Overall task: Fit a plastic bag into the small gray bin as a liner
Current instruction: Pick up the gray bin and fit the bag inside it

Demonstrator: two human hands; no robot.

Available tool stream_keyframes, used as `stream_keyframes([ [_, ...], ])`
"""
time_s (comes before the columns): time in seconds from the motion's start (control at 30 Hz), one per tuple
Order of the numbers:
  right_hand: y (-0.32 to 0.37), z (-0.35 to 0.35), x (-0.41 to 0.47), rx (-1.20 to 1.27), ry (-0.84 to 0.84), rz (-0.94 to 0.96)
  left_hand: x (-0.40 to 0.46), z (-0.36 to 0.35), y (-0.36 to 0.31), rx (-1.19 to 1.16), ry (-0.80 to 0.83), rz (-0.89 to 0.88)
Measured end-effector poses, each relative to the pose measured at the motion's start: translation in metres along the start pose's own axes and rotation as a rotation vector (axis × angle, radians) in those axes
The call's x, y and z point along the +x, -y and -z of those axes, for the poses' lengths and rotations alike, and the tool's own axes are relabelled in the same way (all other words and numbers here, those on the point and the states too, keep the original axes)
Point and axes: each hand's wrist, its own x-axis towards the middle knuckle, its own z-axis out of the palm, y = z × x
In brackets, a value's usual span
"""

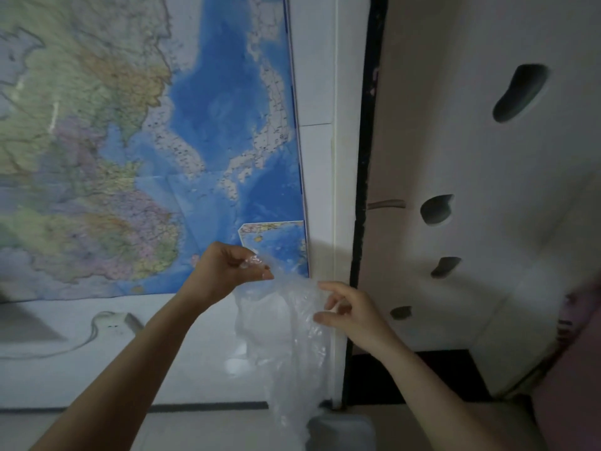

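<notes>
Left hand (227, 266) grip pinched on top edge of clear plastic bag (286, 346). Right hand (349, 312) grip pinching bag edge just beside. Bag hangs between hands, lower end over gray bin (341, 431) on floor. Wall map (130, 141) behind.

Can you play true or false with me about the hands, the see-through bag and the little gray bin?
1. Both hands are holding the plastic bag. True: the left hand and the right hand pinch its top.
2. The bag is already inside the gray bin. False: it hangs in the air, its lower end beside the bin.
3. A map hangs on the wall. True.
4. The bag is black. False: it is clear.
5. The bin stands on a table. False: it stands on the floor.
</notes>
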Motion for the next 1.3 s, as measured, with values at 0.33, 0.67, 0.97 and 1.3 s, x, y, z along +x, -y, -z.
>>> stream_keyframes([
  [0.33, 0.000, -0.022, 0.009, -0.147, -0.080, 0.156, -0.023, 0.040, 0.018, 0.101, -0.119, 0.071],
  [0.67, 0.027, 0.035, -0.011, -0.084, -0.143, 0.151, -0.045, 0.049, 0.044, 0.164, -0.022, 0.257],
  [0.97, 0.066, 0.020, -0.024, -0.237, -0.125, 0.307, -0.023, -0.044, -0.018, 0.360, 0.291, -0.061],
  [1.3, 0.046, 0.084, -0.015, -0.160, -0.091, -0.076, -0.023, -0.051, -0.006, 0.159, 0.135, -0.098],
])
